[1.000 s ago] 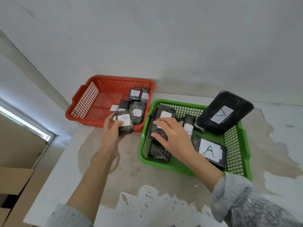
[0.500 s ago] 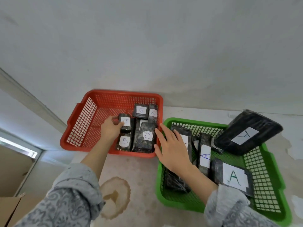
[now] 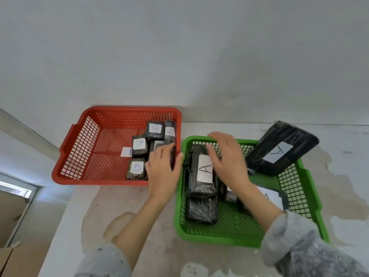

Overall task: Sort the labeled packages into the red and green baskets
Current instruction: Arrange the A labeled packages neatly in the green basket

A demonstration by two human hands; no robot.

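Note:
The red basket [image 3: 79,140] holds several small dark packages with white labels marked B [image 3: 137,166]. Beside it on the right, the green basket [image 3: 303,186] holds dark packages marked A [image 3: 202,172]. A big black package with an A label [image 3: 283,147] leans on its far right rim. My left hand [image 3: 162,170] hovers over the red basket's near right corner, fingers apart, holding nothing. My right hand [image 3: 227,158] is spread flat above the green basket and blurred; it grips nothing. It hides some packages beneath it.
Both baskets stand on a stained white table [image 3: 139,216] against a pale wall [image 3: 179,56]. A cardboard box [image 3: 12,260] sits low at the left, below the table's edge.
My left hand has let go of the small B package, which now lies in the red basket, and has drawn back to the right. My right hand has lifted off the long A package.

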